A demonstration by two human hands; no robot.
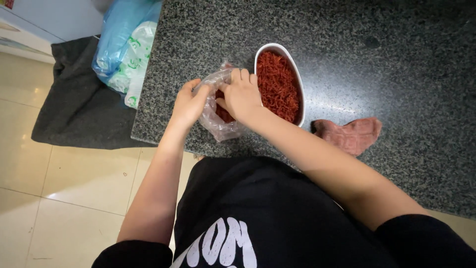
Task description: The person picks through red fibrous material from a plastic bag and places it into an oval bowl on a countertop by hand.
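- Clear plastic bag (218, 124) of red shreds: I see both my hands' fingers pinching it, left hand (187, 105), right hand (243, 95).
- White oval dish (299, 94) of red shreds touches it on the right, on the granite surface (396, 59).

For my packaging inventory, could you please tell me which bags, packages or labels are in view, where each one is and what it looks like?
Clear plastic bag: on the counter's front edge beside the white oval dish, crumpled, red contents inside, gripped by left hand and right hand.
Blue plastic bag: off the counter's left end, on a dark cloth, translucent, bulging.
White plastic bag: against the blue one, crumpled, with green print.
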